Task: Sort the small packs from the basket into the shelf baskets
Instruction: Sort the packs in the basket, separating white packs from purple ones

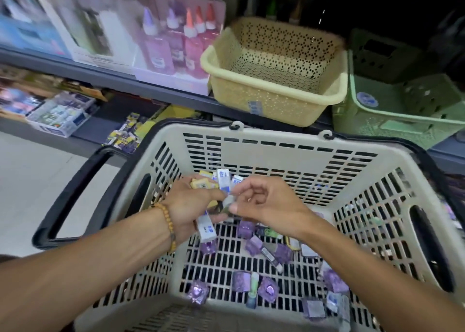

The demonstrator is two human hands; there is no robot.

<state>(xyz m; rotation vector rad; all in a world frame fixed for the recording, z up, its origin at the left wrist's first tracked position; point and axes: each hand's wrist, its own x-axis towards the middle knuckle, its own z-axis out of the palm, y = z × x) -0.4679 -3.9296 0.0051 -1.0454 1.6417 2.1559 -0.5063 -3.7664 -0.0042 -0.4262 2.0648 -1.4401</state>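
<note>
The left hand [191,205] is gripping a stack of white-and-blue and yellow packs [221,180] above the shopping basket [276,153]. The right hand [261,203] is pinching one small pack beside it. The packs are appearing light, rigid and slick-wrapped; pinching across the short sides is advisable. Purple packs [245,228] are lying on the basket floor.

The basket [289,153] is pale grey with slotted walls and black handles [73,195]. Purple packs [268,288] lie on its floor. The left hand [191,205] holds white-and-blue packs [206,227] and yellow ones [201,183]; its wrist wears a tan bead bracelet [167,221]. On the shelf stand a cream dotted basket [276,80], a green basket [402,110] and purple and pink bottles [176,39].
</note>
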